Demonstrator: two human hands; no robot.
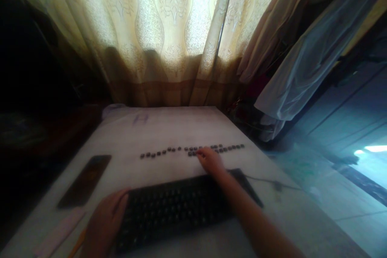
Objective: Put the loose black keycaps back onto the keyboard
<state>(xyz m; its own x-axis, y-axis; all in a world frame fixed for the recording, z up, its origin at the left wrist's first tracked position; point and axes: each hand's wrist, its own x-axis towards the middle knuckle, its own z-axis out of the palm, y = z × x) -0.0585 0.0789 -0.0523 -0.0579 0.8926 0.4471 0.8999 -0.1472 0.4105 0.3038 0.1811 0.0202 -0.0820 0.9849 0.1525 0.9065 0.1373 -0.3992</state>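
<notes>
A black keyboard (172,205) lies across the near part of the table, slightly tilted. My left hand (107,215) is closed against its left edge, thumb side along the upper left corner; the other fingers are mostly hidden. Beyond the keyboard, small dark keycaps (159,153) stretch in uneven rows over the pale tabletop. My right hand (210,159) reaches over the keyboard to these rows. Its thumb and forefinger are pinched together at a keycap in the nearer row, and the hand covers some of the others. Blur hides fine detail.
A dark phone (86,181) lies on the white table (169,123) at left. Nearer are a pale pink strip (62,229) and an orange pencil-like stick (77,244). A cable (272,181) runs off right. Curtains (175,28) hang behind; clothes (302,72) hang at right.
</notes>
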